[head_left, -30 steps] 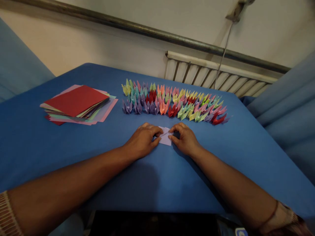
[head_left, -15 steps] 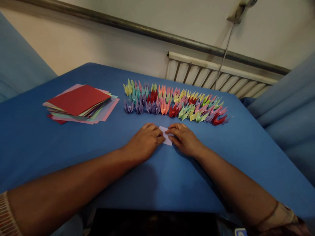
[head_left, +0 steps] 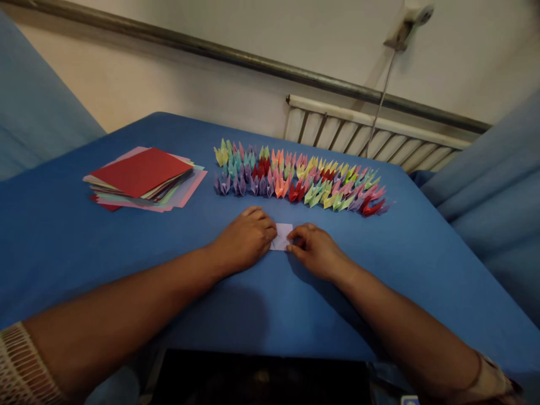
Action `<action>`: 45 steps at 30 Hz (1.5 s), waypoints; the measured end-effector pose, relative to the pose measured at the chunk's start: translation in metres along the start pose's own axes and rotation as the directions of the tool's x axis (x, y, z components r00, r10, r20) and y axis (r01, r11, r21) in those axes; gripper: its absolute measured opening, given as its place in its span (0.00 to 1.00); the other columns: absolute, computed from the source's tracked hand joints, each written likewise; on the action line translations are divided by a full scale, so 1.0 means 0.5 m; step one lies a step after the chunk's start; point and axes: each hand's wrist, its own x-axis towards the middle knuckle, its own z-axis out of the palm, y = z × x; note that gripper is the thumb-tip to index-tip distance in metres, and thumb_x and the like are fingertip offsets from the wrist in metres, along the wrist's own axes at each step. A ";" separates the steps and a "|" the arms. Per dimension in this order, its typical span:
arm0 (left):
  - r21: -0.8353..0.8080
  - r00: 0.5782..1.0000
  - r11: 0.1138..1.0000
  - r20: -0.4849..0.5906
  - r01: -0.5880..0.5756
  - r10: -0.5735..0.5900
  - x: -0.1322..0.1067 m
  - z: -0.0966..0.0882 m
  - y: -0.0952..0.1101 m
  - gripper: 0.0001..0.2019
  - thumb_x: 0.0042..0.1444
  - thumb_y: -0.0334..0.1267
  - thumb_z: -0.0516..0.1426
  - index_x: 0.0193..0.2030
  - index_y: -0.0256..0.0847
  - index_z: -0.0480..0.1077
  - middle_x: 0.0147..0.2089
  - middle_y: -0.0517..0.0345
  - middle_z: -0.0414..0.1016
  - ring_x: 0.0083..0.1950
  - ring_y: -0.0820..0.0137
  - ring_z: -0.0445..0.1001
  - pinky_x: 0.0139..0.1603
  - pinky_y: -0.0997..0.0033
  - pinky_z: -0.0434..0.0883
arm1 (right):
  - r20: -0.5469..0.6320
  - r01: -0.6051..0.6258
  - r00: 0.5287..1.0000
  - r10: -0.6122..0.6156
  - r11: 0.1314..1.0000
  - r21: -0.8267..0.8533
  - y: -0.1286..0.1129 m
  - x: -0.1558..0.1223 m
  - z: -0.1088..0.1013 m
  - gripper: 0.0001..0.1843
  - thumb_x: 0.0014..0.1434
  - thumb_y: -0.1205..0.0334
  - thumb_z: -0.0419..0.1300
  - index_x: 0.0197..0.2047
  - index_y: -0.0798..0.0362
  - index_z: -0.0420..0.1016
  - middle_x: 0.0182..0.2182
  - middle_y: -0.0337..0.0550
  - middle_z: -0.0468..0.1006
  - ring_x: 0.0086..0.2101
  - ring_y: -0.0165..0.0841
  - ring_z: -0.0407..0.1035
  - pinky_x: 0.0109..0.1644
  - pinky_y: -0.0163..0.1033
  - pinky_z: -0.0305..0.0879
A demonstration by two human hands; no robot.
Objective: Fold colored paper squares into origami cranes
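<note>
Hands (head_left: pixel 245 239) flank lilac paper (head_left: pixel 283 234), apparently touching both side edges.

Lavender paper (head_left: pixel 283 235) now straighter, less askew than before

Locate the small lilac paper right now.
In the head view, the small lilac paper lies just below and right of centre, on the blue table between the left hand and right hand, in front of the origami cranes.

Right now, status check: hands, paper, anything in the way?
Left hand on lilac paper, left side. Right hand at its right edge. Cranes stand beyond, out of the way.
</note>
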 end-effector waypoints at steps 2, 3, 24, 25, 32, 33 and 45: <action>-0.040 1.000 0.999 -0.004 0.005 -0.005 -0.005 -0.001 0.011 0.10 0.61 0.39 0.55 0.42 0.39 0.75 0.40 0.51 0.78 0.46 0.60 0.70 0.57 0.55 0.58 | 0.035 -0.027 0.999 0.023 0.994 0.102 -0.006 -0.007 0.005 0.06 0.58 0.65 0.61 0.40 0.52 0.75 0.35 0.42 0.76 0.34 0.32 0.70 0.39 0.38 0.66; -0.056 1.000 0.998 -0.001 -0.001 0.001 -0.008 -0.001 0.016 0.11 0.61 0.41 0.56 0.43 0.39 0.75 0.41 0.51 0.78 0.47 0.60 0.70 0.58 0.55 0.59 | 0.064 -0.043 0.997 0.032 0.984 0.174 -0.008 -0.010 0.009 0.05 0.58 0.66 0.60 0.40 0.52 0.75 0.34 0.42 0.77 0.33 0.31 0.71 0.38 0.38 0.66; -0.165 0.997 0.983 0.021 0.076 -0.074 -0.018 0.009 0.027 0.12 0.61 0.43 0.55 0.44 0.39 0.72 0.43 0.51 0.75 0.46 0.61 0.72 0.51 0.60 0.67 | 0.071 0.369 0.925 -0.374 0.927 0.074 0.045 0.031 -0.007 0.07 0.58 0.67 0.63 0.41 0.48 0.75 0.40 0.42 0.74 0.44 0.35 0.68 0.51 0.43 0.64; -0.167 0.996 0.982 0.027 0.092 -0.088 -0.016 0.011 0.027 0.12 0.61 0.44 0.55 0.44 0.38 0.72 0.43 0.51 0.75 0.46 0.61 0.71 0.50 0.61 0.67 | 0.065 0.370 0.924 -0.376 0.925 0.087 0.045 0.032 -0.007 0.06 0.58 0.67 0.63 0.40 0.48 0.75 0.39 0.42 0.74 0.43 0.35 0.68 0.51 0.43 0.64; -0.255 0.988 0.955 0.004 0.151 -0.155 -0.009 0.026 0.022 0.10 0.63 0.38 0.51 0.38 0.38 0.73 0.40 0.52 0.73 0.44 0.64 0.70 0.47 0.62 0.67 | 0.051 0.374 0.921 -0.386 0.913 0.160 0.046 0.034 -0.013 0.04 0.61 0.67 0.59 0.37 0.49 0.75 0.38 0.41 0.75 0.41 0.33 0.69 0.51 0.42 0.64; -0.270 0.987 0.950 0.000 0.155 -0.161 -0.009 0.027 0.020 0.10 0.63 0.37 0.51 0.38 0.38 0.73 0.40 0.52 0.73 0.44 0.64 0.70 0.47 0.63 0.67 | 0.044 0.361 0.927 -0.373 0.918 0.162 0.045 0.035 -0.012 0.04 0.61 0.67 0.59 0.37 0.50 0.75 0.38 0.41 0.75 0.41 0.32 0.69 0.50 0.42 0.65; -0.396 0.952 0.876 -0.017 0.274 -0.305 0.003 0.029 0.015 0.05 0.54 0.34 0.56 0.28 0.40 0.72 0.41 0.55 0.74 0.45 0.64 0.70 0.50 0.61 0.67 | -0.034 0.237 0.971 -0.235 0.969 0.075 0.038 0.042 0.008 0.06 0.60 0.66 0.59 0.30 0.51 0.69 0.35 0.40 0.73 0.37 0.31 0.68 0.45 0.39 0.63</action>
